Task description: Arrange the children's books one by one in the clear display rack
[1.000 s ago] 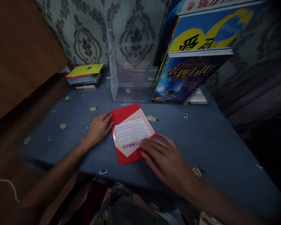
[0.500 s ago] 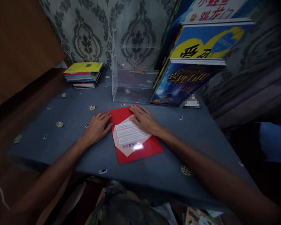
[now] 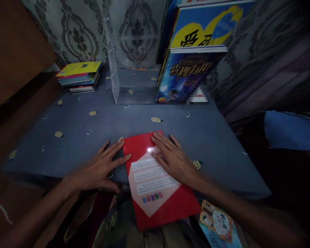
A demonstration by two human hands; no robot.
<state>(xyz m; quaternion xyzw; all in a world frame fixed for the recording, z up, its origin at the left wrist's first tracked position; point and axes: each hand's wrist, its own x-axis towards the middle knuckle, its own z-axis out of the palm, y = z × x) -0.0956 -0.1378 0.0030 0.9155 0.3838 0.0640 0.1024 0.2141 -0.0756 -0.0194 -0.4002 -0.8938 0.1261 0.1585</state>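
A thin red book (image 3: 157, 193) with a pale text panel lies at the near edge of the blue-covered table (image 3: 93, 144), its lower half jutting out past the edge. My right hand (image 3: 172, 158) rests flat on the book's upper part, fingers spread. My left hand (image 3: 100, 168) lies flat on the cloth beside the book's left edge, fingertips touching it, fingers apart.
A stack of thin books (image 3: 79, 75) sits at the back left. A clear acrylic stand (image 3: 124, 69) is against the patterned wall, with large blue picture books (image 3: 188, 58) leaning beside it. Another colourful book (image 3: 218, 224) lies below the table edge at right.
The red book has slid toward me and now overhangs the table's near edge. Both hands came back with it; my right hand shifted from its far corner to its upper middle.
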